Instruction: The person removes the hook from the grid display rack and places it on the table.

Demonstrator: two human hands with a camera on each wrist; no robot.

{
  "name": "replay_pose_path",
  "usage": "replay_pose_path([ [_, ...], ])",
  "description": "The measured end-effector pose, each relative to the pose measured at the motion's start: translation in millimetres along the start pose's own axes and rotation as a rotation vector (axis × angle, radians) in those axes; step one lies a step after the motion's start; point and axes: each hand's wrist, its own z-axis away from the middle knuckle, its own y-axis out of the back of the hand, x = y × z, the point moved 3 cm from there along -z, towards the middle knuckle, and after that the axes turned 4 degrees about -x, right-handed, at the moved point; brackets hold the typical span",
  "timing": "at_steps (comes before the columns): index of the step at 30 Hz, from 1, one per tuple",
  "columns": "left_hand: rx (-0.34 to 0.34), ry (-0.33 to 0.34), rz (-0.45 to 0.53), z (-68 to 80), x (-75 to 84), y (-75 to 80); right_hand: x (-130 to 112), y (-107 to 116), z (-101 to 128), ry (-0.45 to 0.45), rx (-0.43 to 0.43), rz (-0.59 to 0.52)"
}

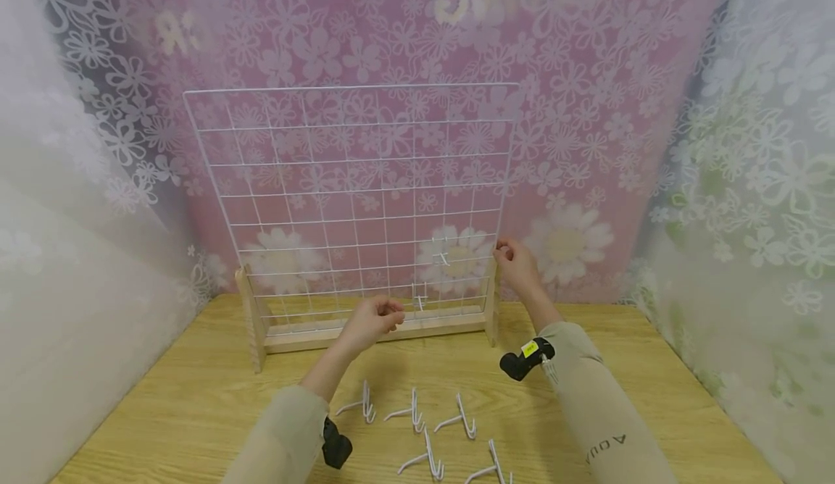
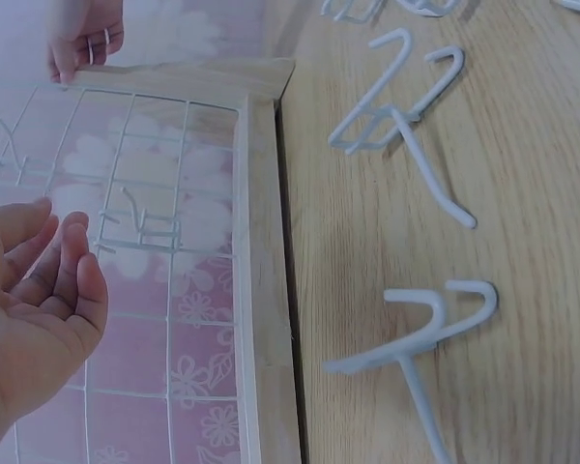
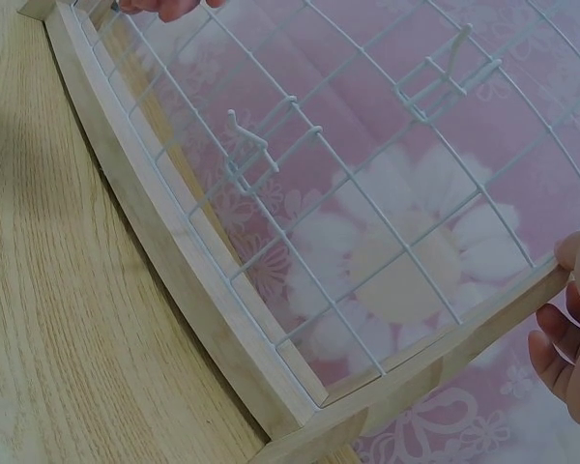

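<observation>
A white wire grid rack (image 1: pixel 352 88) stands upright in a wooden base (image 1: pixel 300 339). My right hand (image 1: pixel 520 266) is at its right side, thumb and fingers gripping the edge near the top of the wooden end piece (image 3: pixel 445 353). My left hand (image 1: pixel 370 324) hovers before the lower grid, its fingers loosely bent and holding nothing. Two white wire hooks hang on the grid: a lower hook (image 3: pixel 253 155) near the base and an upper hook (image 3: pixel 449 77) farther up and right.
Several loose white hooks lie on the wooden table in front of the rack, among them a front hook (image 1: pixel 429 459) and a right hook (image 1: pixel 464 419). A pink floral curtain (image 1: pixel 587 143) hangs behind. Pale floral sheets flank both sides.
</observation>
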Motion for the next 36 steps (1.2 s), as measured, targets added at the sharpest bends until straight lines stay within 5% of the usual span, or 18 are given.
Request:
replay_pose_path([
  [22,0.095,0.033,-0.167,-33.3,-2.7,-10.8,0,0,0,-0.033,-0.025,-0.021],
  [36,0.107,0.126,-0.146,-47.3,3.7,-21.3,1,-1,0,-0.04,-0.03,-0.021],
])
